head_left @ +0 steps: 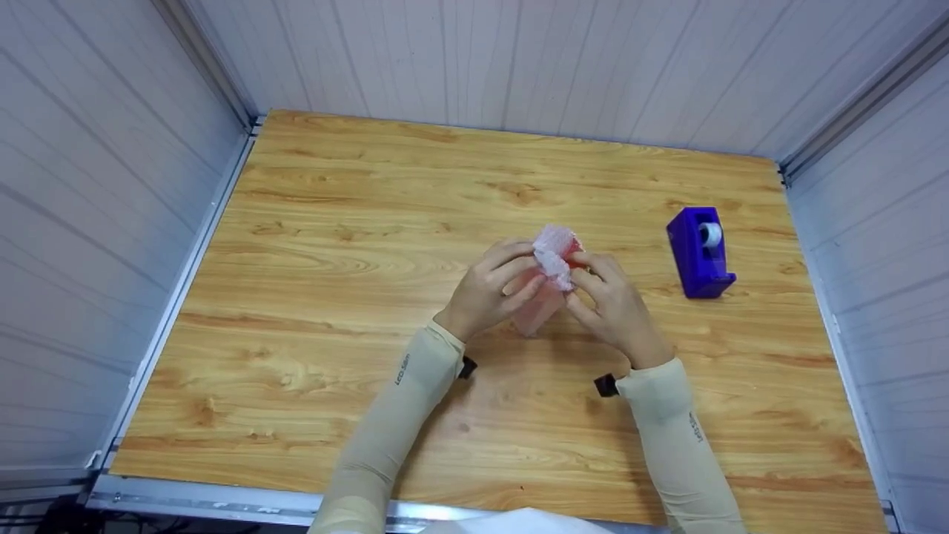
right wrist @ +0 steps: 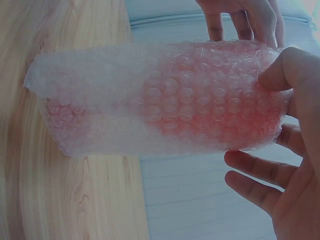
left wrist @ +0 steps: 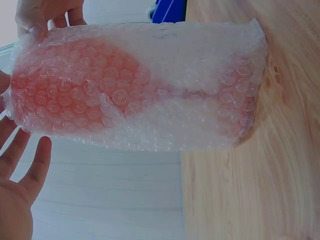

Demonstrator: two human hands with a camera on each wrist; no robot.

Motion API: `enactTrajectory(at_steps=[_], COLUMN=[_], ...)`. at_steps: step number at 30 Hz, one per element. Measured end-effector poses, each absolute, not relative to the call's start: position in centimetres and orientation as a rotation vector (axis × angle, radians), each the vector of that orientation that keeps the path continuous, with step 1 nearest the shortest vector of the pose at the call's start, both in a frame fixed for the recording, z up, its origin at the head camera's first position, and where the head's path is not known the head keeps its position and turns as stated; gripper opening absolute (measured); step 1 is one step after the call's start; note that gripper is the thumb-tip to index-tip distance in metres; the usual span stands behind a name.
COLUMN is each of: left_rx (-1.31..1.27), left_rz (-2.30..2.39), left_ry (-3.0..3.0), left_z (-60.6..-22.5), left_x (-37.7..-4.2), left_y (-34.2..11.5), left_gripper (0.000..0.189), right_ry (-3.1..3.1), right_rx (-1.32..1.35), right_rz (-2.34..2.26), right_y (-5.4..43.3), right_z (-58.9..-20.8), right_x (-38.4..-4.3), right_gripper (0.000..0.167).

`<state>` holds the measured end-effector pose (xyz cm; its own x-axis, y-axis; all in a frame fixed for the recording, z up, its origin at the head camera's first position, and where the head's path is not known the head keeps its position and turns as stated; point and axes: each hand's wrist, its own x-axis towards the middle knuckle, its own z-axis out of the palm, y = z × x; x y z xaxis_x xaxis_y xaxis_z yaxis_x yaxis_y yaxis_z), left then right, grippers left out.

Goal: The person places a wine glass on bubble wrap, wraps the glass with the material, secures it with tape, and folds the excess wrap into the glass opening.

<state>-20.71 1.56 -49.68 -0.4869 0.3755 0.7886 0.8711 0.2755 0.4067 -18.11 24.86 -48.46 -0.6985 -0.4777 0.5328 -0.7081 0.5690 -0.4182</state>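
Observation:
A red stemmed glass (left wrist: 75,85) stands upright on the table inside a sleeve of clear bubble wrap (head_left: 531,315). Its bowl, thin stem and foot show through the bubbles in both wrist views. At the top end the wrap is gathered and crumpled over the rim. My left hand (head_left: 485,288) holds this upper edge from the left, fingers bent around it. From the other side my right hand (head_left: 614,302) grips the top, its thumb (right wrist: 280,70) pressing on the wrap while two fingers stay spread below. The fingertips inside the fold are partly hidden.
A blue tape dispenser (head_left: 697,256) with a roll of clear tape (head_left: 710,235) stands on the right side of the wooden table (head_left: 334,297). White panel walls (head_left: 482,67) enclose the table at the back and both sides.

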Motion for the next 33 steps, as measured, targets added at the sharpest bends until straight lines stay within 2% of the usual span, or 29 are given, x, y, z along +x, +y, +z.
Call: enactTrajectory(at_steps=[14, 22, 33], left_rx=[-1.104, -1.014, -1.003], left_rz=[-0.92, -0.649, -0.557], left_ry=[-2.099, -2.207, -2.324], left_z=[-49.1, -48.4, -47.6], left_x=[-20.6, -20.5, -20.6], left_y=[1.3, 1.3, 1.4], left_gripper=[0.018, 0.026, 0.03], right_ry=[-2.458, -2.481, -2.507], right_rx=[0.969, 0.974, 0.986], right_rz=[0.889, 0.877, 0.885], right_y=[24.6, 24.6, 24.5], right_z=[-48.6, -48.3, -48.1], right_x=[-17.9, -17.7, -17.7], right_gripper=[0.022, 0.032, 0.04])
